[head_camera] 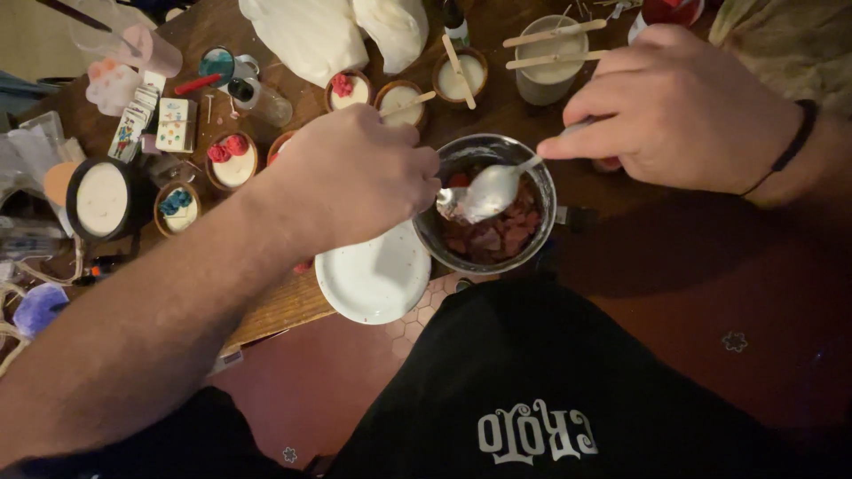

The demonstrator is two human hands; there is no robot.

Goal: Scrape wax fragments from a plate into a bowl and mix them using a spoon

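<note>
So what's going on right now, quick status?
Left hand steadies metal bowl. Right hand holds spoon over reddish chunks. White plate beside bowl.

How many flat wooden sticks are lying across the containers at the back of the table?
4: two across the tall cup, one across the wooden bowl, one on the smaller bowl beside it. The left hand may hide others.

Both hands crowd the metal bowl (532, 177): the left hand (355, 177) covers its left rim, and the right hand (683, 111) with its spoon (493, 188) spans the top. The white plate (373, 277) touches the bowl at lower left. Behind stand small wax-filled cups (232, 161), stick-topped jars (550, 62) and white bags (311, 35), closely packed. The table (621, 200) right of the bowl lies open.
</note>
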